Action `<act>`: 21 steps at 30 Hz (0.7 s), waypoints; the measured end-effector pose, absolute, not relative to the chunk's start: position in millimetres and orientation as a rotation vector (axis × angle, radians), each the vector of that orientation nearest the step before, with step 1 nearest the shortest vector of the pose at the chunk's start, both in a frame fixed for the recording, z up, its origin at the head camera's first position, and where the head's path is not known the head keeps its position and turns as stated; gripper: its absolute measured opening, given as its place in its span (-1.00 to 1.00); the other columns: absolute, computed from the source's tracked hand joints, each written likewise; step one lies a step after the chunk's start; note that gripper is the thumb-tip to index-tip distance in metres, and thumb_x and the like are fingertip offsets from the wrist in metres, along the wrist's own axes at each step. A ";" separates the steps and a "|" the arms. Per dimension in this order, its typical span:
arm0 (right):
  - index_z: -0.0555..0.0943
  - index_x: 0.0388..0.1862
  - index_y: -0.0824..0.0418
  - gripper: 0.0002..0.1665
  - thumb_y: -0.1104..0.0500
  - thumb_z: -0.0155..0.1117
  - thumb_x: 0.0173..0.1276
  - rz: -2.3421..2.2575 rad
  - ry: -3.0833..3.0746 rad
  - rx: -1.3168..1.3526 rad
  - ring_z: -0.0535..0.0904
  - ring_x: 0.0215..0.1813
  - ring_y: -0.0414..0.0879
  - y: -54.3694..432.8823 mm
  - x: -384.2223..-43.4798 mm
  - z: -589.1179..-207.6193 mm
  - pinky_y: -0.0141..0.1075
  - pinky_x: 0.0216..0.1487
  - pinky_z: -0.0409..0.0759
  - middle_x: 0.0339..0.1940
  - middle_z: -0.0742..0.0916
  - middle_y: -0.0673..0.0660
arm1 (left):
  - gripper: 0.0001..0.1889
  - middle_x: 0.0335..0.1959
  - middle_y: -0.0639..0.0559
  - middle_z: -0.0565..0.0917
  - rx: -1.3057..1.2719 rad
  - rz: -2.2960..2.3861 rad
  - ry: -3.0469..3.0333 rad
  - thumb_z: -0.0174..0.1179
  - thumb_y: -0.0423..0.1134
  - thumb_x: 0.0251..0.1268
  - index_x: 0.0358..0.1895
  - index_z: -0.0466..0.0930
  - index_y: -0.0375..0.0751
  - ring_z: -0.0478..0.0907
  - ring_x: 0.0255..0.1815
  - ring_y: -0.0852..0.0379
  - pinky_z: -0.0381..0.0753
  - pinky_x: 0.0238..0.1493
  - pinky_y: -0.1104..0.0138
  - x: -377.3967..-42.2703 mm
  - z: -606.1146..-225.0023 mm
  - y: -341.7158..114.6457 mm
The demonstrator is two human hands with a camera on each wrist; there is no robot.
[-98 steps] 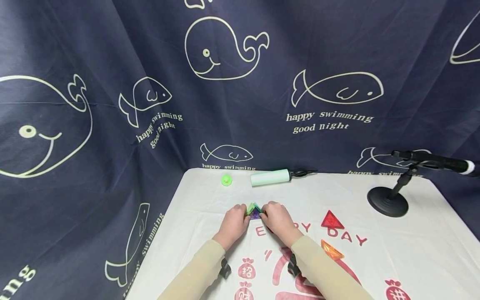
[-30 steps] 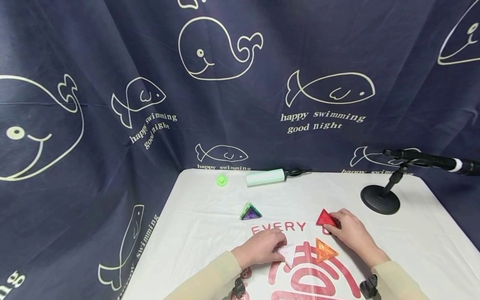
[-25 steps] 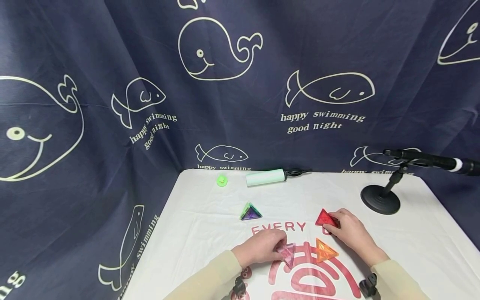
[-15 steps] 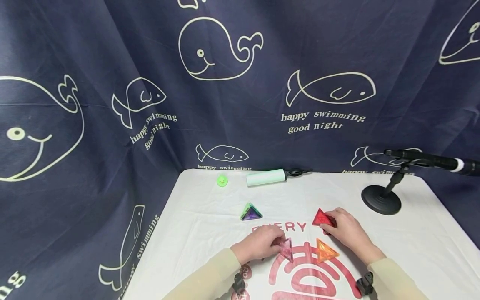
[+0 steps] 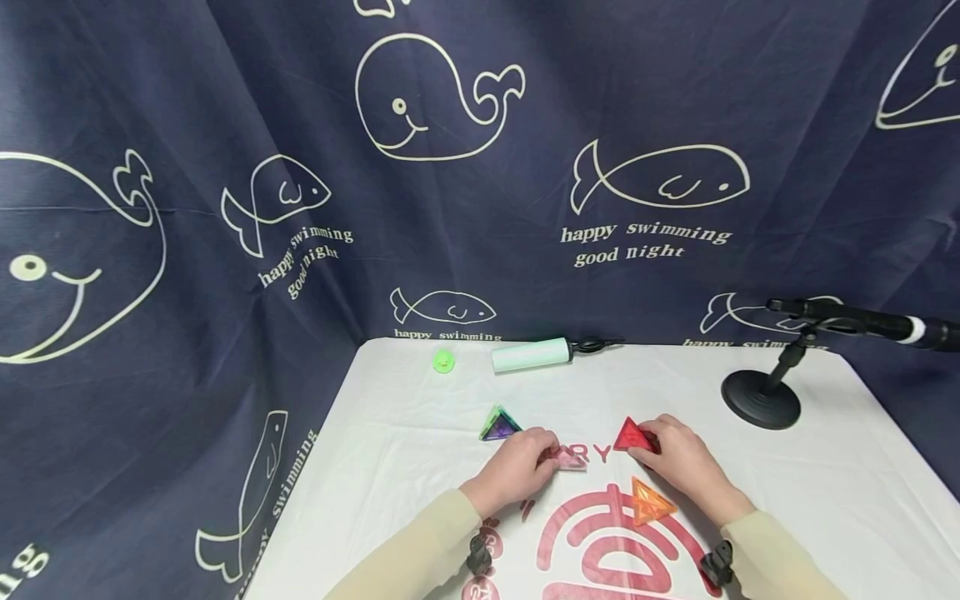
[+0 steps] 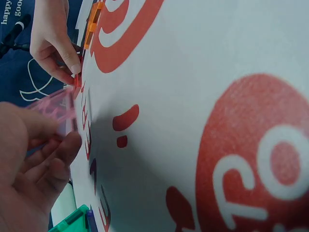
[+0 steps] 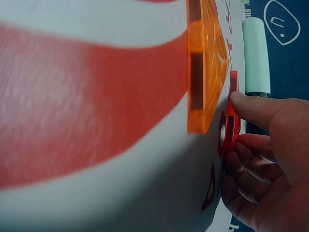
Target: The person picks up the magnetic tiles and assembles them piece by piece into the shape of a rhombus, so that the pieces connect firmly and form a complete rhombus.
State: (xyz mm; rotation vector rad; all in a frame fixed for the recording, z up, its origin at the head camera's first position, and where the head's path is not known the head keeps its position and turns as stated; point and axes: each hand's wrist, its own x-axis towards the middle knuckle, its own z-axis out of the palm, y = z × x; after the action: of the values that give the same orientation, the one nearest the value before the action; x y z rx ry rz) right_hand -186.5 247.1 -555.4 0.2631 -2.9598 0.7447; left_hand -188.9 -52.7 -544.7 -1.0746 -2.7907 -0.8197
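My left hand (image 5: 517, 467) pinches a pink see-through triangular magnetic tile (image 5: 572, 458) by its left side; the left wrist view shows the pink tile (image 6: 54, 105) raised at a slant between thumb and fingers. With thumb and fingertips, my right hand (image 5: 681, 457) grips a red triangular magnetic tile (image 5: 630, 435), which lies low over the cloth in the right wrist view. An orange triangular tile (image 5: 651, 502) lies in front of the red one. Just beyond my left hand stands a small pyramid (image 5: 498, 425) of green, teal and purple tiles, its right corner close to my knuckles.
A white cloth with red print covers the table (image 5: 405, 467). At the back are a green duck-faced toy (image 5: 444, 361) and a mint cylinder (image 5: 531, 356) with a black cord. A black microphone stand (image 5: 763, 398) stands at the right. A dark blue curtain hangs behind.
Both hands have left the pyramid, and each has taken a tile. Lately the left hand moves the pink tile away from me, turning it, while the right slides the red tile leftward.
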 end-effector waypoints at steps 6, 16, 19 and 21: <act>0.70 0.00 0.43 -0.40 0.07 0.70 0.12 0.760 -2.973 0.272 0.58 -0.24 0.00 240.4 -188.0 -554.6 0.08 -0.07 0.67 -0.24 0.69 0.16 | -0.86 -0.43 0.23 0.48 -0.962 -0.749 -2.717 0.32 -0.23 0.45 -0.29 0.55 -0.03 0.40 -0.43 0.35 0.44 -0.37 0.50 -195.3 -549.4 -48.6; 0.72 -0.03 0.40 -0.45 0.07 0.68 0.14 0.777 -2.967 0.333 0.58 -0.25 -0.01 227.6 -191.1 -555.1 0.05 -0.06 0.66 -0.26 0.68 0.12 | -0.73 -0.61 0.24 0.40 -0.840 -0.632 -2.721 0.26 -0.18 0.52 -0.42 0.46 -0.04 0.36 -0.59 0.29 0.38 -0.51 0.40 -201.2 -549.1 -35.2; 0.72 0.00 0.40 -0.44 0.06 0.67 0.16 0.792 -2.977 0.329 0.61 -0.20 0.02 223.6 -192.5 -554.4 0.08 -0.02 0.66 -0.23 0.69 0.14 | -0.72 -0.64 0.24 0.39 -0.820 -0.581 -2.703 0.29 -0.19 0.48 -0.43 0.44 -0.05 0.35 -0.62 0.30 0.39 -0.54 0.37 -202.4 -549.7 -31.7; 0.72 0.01 0.41 -0.43 0.05 0.67 0.17 0.800 -2.985 0.324 0.63 -0.16 0.04 220.8 -193.2 -553.3 0.10 0.01 0.66 -0.19 0.70 0.16 | -0.70 -0.65 0.24 0.38 -0.813 -0.561 -2.682 0.31 -0.21 0.45 -0.45 0.42 -0.05 0.34 -0.64 0.29 0.39 -0.57 0.35 -203.5 -550.7 -29.8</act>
State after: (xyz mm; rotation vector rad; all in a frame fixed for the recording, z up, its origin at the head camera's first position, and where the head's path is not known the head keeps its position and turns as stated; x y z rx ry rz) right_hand -193.2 220.8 -553.3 0.3239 -2.9852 0.8002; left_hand -203.5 -29.8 -550.7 -0.8135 -2.6823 -0.5614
